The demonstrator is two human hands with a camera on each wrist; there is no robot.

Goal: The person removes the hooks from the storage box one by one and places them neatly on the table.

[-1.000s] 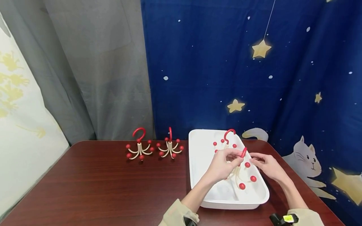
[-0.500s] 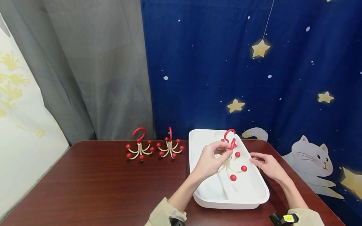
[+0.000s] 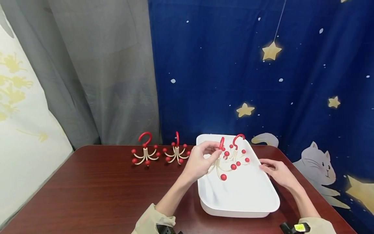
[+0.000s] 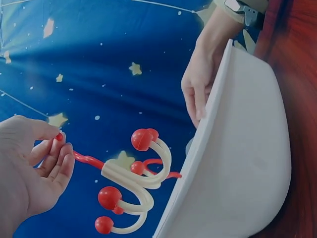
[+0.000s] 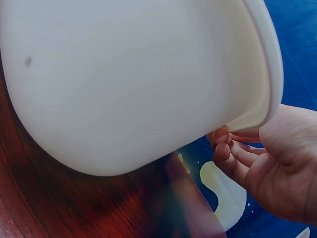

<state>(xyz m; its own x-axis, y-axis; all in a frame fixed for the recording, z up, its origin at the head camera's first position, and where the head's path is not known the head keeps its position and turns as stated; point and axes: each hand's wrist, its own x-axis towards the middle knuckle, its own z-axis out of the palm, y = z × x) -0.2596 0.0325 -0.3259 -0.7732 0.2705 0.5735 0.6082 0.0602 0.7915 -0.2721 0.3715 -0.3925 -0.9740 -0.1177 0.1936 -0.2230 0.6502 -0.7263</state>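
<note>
My left hand [image 3: 197, 162] pinches the red hook of a multi-arm hanger [image 4: 128, 179], whose cream arms curve upward to red ball tips. In the head view, the held hanger is over the left side of a white plastic bin [image 3: 235, 213]. Another hanger with a red hook [image 3: 239, 136] stands inside the bin toward the back, partly overlapped by the held one. My right hand [image 3: 279, 174] is at the bin's right rim, its loosely bent fingers along the outside edge; the right wrist view shows the fingertips by the rim [image 5: 270, 99].
Two more such hangers, one on the left [image 3: 145, 152] and one nearer the bin [image 3: 176, 152], stand on the back of the dark wooden table [image 3: 96, 195]. Behind the table hang a grey curtain [image 3: 117, 81] and a blue star-patterned curtain [image 3: 204, 65].
My left hand has carried the hanger leftward and slightly toward the back, from the bin's right half to its left side. My right hand has stayed by the rim.
</note>
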